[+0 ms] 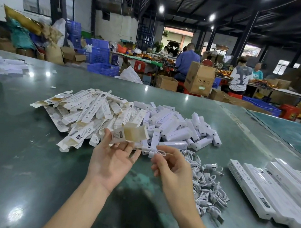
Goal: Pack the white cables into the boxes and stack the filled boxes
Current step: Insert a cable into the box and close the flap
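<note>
A small open box [129, 133] is held at the fingers [110, 137] of the left hand [112, 158]; a coiled white cable [157, 152] is pinched by the curled right hand [171, 167], just right of the box mouth. The cable is judged light and floppy, best held at its tied middle. Loose cables [207, 181] lie right; filled boxes [274, 191] are stacked far right, and the near tabletop [24, 154] leaves room.

Blue crates [103, 68] and cardboard cartons [199, 78] behind.
</note>
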`<state>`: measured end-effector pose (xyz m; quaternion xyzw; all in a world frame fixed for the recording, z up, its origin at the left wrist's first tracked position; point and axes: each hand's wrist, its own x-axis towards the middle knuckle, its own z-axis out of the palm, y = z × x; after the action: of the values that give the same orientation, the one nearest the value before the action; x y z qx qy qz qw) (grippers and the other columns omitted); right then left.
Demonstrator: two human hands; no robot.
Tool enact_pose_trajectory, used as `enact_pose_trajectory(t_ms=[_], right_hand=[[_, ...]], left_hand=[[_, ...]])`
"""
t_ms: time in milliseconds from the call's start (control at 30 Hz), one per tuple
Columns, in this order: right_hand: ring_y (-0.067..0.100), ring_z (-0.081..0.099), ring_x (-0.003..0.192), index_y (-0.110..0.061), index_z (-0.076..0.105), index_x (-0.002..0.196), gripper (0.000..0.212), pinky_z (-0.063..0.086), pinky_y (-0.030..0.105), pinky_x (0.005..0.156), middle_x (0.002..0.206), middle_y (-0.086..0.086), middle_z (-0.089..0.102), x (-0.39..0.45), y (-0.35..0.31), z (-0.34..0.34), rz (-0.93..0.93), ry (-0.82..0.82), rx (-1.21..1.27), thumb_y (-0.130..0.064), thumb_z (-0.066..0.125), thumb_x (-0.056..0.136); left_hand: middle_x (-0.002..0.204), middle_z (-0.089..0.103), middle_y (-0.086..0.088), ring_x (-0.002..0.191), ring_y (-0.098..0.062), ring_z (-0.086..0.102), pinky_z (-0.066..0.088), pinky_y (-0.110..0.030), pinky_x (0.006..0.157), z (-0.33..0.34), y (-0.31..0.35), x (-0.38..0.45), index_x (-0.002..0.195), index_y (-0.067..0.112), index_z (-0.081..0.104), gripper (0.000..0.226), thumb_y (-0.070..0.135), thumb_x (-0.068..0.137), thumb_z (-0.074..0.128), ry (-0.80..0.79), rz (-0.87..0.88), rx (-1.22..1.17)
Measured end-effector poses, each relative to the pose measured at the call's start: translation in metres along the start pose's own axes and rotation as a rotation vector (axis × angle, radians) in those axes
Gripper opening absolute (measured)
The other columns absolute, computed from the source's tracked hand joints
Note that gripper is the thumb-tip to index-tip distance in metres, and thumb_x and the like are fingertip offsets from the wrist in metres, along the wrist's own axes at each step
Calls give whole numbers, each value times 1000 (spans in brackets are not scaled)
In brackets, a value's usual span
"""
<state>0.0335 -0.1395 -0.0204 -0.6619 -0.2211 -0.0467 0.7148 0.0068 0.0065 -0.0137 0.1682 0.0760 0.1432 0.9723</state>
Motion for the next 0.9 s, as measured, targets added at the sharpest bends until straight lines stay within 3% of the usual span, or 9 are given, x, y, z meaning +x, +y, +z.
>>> enact_pose_trajectory(t_ms=[133, 200, 267, 333, 400, 467, 600, 767, 900], right_hand=[[13, 53, 54, -9, 70, 99, 17, 45, 21, 51, 64, 5, 65, -8, 1, 11, 97, -69, 209, 0, 57, 93], [13, 53, 55, -15, 73, 95, 18, 44, 23, 52, 63, 1, 65, -11, 4, 16, 66, -74, 79, -3, 60, 92], [12, 56, 57, -18, 72, 90, 13, 46, 26, 55, 65, -2, 67, -14, 7, 18, 5, -47, -114, -8, 63, 91], [13, 58, 58, -16, 65, 85, 7, 47, 30, 58, 68, -3, 66, -16, 8, 19, -38, -29, -246, -11, 65, 90], [6, 53, 55, -16, 61, 82, 10, 44, 23, 57, 64, -6, 62, -19, 7, 18, -97, -45, -387, -11, 64, 90], [2, 52, 57, -18, 60, 82, 11, 37, 13, 57, 64, -10, 59, -20, 4, 19, -124, -67, -496, -9, 63, 88], [6, 53, 69, -16, 62, 85, 7, 41, 18, 66, 77, -4, 63, -21, 2, 21, -82, -118, -618, -9, 62, 84], [6, 59, 64, -17, 66, 77, 12, 46, 19, 63, 67, -4, 67, -24, -3, 22, -126, -201, -434, -11, 64, 86], [5, 56, 58, -17, 69, 79, 12, 48, 28, 62, 67, 5, 68, -27, -6, 25, -48, -387, -257, -14, 62, 89]], left_hand=[[91, 73, -5, 84, -25, 73, 42, -55, 97, 1, -4, -4, 59, 20, 75, 56, 48, 98, 47, -78, -21, 66], [84, 68, -9, 86, -30, 66, 42, -47, 90, 3, -4, -6, 57, 17, 74, 60, 51, 97, 45, -85, -20, 118], [80, 62, -9, 91, -30, 55, 36, -46, 95, 3, -3, -5, 55, 14, 71, 60, 51, 96, 47, -60, -20, 105], [79, 63, -8, 78, -25, 57, 39, -44, 97, 2, -3, -4, 60, 11, 71, 56, 49, 96, 50, -49, -6, 58], [76, 65, -7, 66, -20, 58, 43, -41, 91, 1, -3, -4, 74, 10, 70, 47, 48, 96, 51, -48, 11, 67], [71, 64, -4, 65, -17, 55, 42, -40, 88, -1, -3, -2, 84, 13, 65, 40, 49, 95, 52, -23, 24, 119], [81, 67, -1, 77, -14, 60, 44, -36, 91, 1, -5, 1, 95, 15, 63, 36, 49, 88, 55, 45, 76, 258], [92, 68, -2, 83, -15, 64, 51, -28, 74, 1, -6, -1, 127, 10, 59, 62, 45, 76, 64, 146, 273, 449], [97, 69, -3, 85, -15, 67, 53, -27, 73, -1, -6, -2, 132, 11, 54, 50, 39, 91, 60, 174, 363, 553]])
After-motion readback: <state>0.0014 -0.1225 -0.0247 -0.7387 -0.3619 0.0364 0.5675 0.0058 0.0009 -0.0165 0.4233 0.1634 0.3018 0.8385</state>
